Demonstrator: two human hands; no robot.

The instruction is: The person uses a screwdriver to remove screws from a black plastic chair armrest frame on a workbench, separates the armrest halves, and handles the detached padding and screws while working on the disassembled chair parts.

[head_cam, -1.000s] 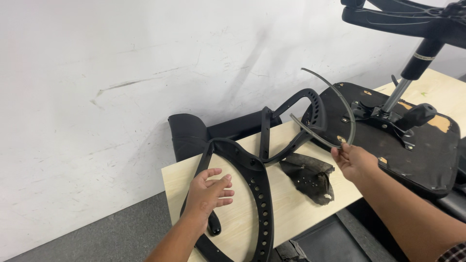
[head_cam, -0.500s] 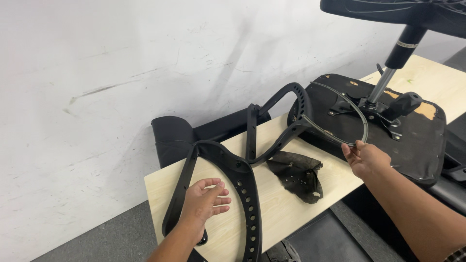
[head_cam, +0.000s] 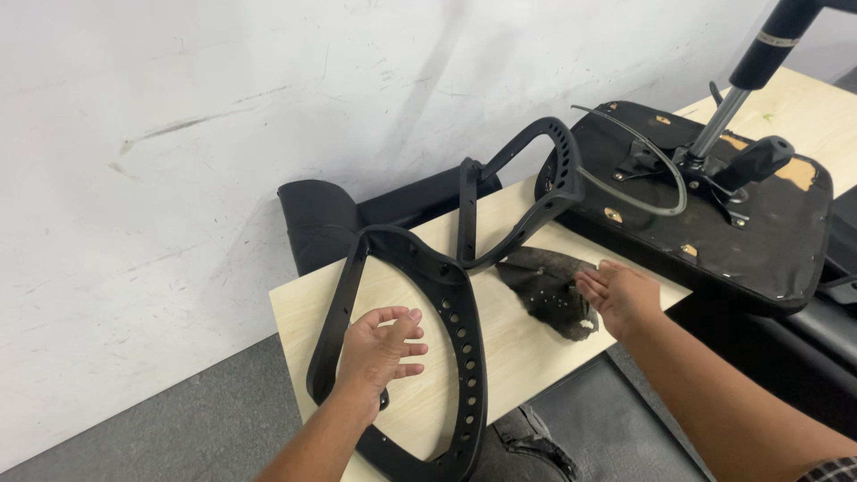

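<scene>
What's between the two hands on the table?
In the head view, the black frame's holed bar and bare pale tabletop lie between the left hand and right hand.

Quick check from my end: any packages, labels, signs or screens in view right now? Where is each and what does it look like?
None that can be made out: no package, sign or screen.
Only a thin pale band, possibly a label, rings the black chair post at top right, above the upturned seat base; too small to tell.
The left hand and right hand hold nothing.
</scene>
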